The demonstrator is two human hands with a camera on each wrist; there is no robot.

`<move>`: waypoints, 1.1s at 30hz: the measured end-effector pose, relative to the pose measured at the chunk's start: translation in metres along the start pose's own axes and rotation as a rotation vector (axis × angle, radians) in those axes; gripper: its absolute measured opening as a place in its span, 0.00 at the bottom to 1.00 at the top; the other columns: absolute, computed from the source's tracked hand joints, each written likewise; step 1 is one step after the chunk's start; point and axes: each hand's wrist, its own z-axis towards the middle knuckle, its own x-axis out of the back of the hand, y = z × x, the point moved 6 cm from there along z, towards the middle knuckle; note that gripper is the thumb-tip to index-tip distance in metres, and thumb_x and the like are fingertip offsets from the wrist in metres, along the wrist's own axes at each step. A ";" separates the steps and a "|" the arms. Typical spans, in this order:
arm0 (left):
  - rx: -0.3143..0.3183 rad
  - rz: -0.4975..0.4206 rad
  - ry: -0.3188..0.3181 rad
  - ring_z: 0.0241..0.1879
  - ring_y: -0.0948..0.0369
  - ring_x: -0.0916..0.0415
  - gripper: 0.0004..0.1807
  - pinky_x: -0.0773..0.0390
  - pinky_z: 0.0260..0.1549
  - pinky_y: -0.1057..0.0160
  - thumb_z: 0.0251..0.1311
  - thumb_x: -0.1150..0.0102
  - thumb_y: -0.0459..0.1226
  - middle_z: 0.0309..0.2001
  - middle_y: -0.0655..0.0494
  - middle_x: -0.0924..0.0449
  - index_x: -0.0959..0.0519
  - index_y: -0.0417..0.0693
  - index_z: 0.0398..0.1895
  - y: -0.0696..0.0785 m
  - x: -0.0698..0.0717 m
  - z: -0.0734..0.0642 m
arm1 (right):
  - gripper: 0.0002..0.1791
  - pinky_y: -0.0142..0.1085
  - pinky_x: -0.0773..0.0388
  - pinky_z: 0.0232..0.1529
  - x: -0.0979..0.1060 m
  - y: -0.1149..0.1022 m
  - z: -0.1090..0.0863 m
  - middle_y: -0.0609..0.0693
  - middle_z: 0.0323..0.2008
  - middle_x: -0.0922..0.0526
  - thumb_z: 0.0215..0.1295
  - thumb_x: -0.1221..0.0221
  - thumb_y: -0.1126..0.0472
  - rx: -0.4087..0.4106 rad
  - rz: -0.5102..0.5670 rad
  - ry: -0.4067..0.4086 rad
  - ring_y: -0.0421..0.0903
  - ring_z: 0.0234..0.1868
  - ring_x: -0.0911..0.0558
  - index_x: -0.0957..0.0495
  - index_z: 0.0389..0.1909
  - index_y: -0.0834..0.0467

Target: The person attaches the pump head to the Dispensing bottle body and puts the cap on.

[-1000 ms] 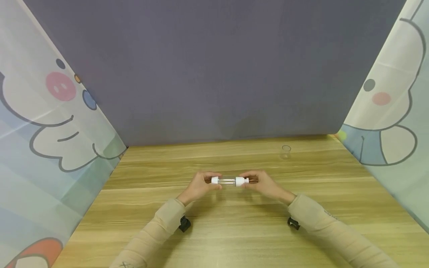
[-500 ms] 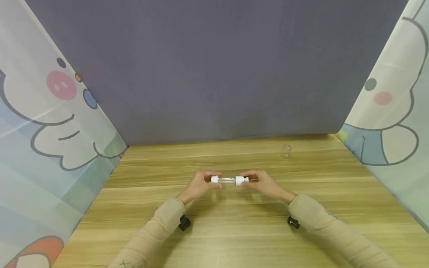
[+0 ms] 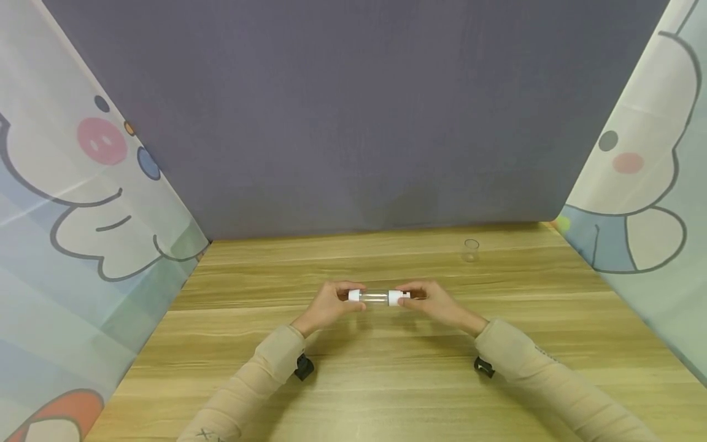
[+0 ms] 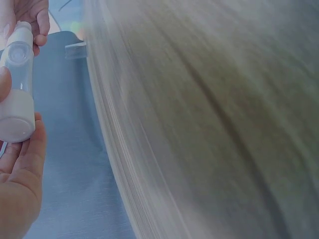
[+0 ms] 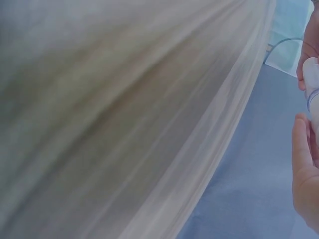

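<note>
Your left hand (image 3: 326, 308) pinches the plain white end of the bottle (image 3: 374, 298), thumb on the near side and fingers on the far side. Your right hand (image 3: 436, 304) pinches the other white end, the one with the small nozzle, the same way. Between your two grips the bottle's clear middle shows; it lies level, crosswise in front of you, raised off the bench (image 3: 353, 380). A clear cup (image 3: 471, 252) stands upright near the bench's far edge, to your right, well apart from your hands. A grey screen (image 3: 353, 123) rises behind.
</note>
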 end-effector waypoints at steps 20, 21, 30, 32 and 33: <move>-0.009 -0.007 -0.004 0.46 0.52 0.17 0.21 0.18 0.43 0.61 0.58 0.29 0.31 0.52 0.41 0.18 0.19 0.33 0.55 -0.022 -0.001 0.009 | 0.21 0.37 0.18 0.49 0.000 0.002 0.000 0.71 0.54 0.22 0.70 0.41 0.67 0.004 0.003 0.008 0.60 0.50 0.18 0.27 0.58 0.76; -0.008 -0.012 -0.007 0.46 0.53 0.17 0.21 0.18 0.43 0.61 0.58 0.29 0.32 0.53 0.42 0.18 0.18 0.34 0.55 -0.021 -0.001 0.009 | 0.22 0.37 0.18 0.49 0.000 0.002 0.000 0.72 0.55 0.23 0.69 0.40 0.67 0.005 0.010 0.011 0.61 0.50 0.18 0.27 0.59 0.77; 0.006 0.003 -0.016 0.48 0.54 0.18 0.21 0.19 0.48 0.57 0.58 0.28 0.35 0.54 0.47 0.18 0.17 0.38 0.55 -0.022 0.000 0.008 | 0.25 0.38 0.19 0.51 0.000 0.001 0.000 0.74 0.57 0.25 0.65 0.37 0.72 -0.011 0.090 0.028 0.68 0.55 0.21 0.30 0.59 0.79; 0.014 0.009 -0.015 0.49 0.54 0.19 0.21 0.20 0.50 0.55 0.58 0.28 0.35 0.54 0.48 0.18 0.17 0.40 0.55 -0.022 0.000 0.008 | 0.24 0.38 0.19 0.51 -0.001 0.002 0.000 0.75 0.57 0.26 0.63 0.37 0.74 -0.014 0.104 0.024 0.68 0.54 0.21 0.29 0.59 0.79; 0.012 0.011 -0.015 0.50 0.53 0.19 0.21 0.20 0.51 0.54 0.58 0.28 0.34 0.54 0.47 0.18 0.17 0.39 0.55 -0.022 0.000 0.008 | 0.24 0.38 0.19 0.50 0.000 0.002 0.000 0.75 0.57 0.26 0.63 0.37 0.75 -0.015 0.109 0.023 0.68 0.54 0.20 0.29 0.58 0.79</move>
